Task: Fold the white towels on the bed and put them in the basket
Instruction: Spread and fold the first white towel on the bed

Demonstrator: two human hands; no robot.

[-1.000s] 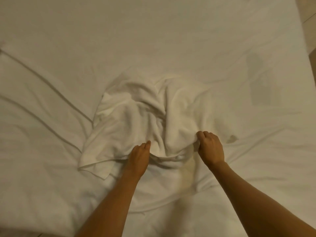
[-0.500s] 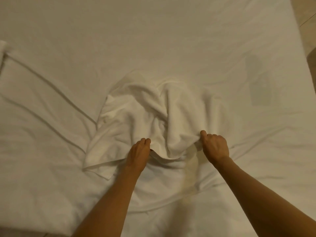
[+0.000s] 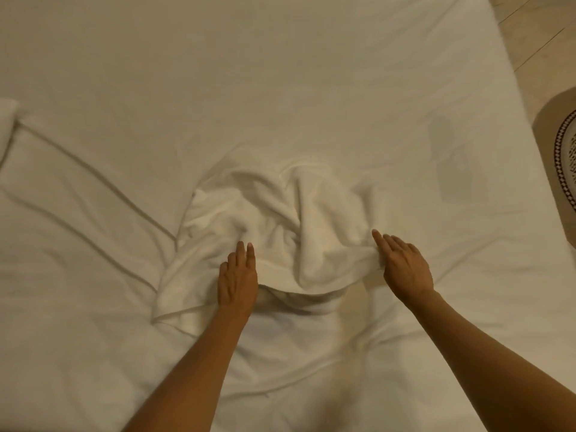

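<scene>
Towel (image 3: 280, 232) lies crumpled mid-bed (image 3: 280, 73), left hand (image 3: 237, 280) flat on its near-left part with fingers straight, right hand (image 3: 405, 266) resting open-fingered at its right edge, neither gripping, basket (image 3: 561, 157) off the bed's right side.

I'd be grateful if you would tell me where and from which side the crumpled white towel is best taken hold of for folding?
Probably the hemmed near edge of the white towel, approached from the person's side of the bed. That hem runs visibly between the left hand and the right hand, while the far part is bunched in folds. Pinching it at two spread points should let the towel be pulled flat.
</scene>
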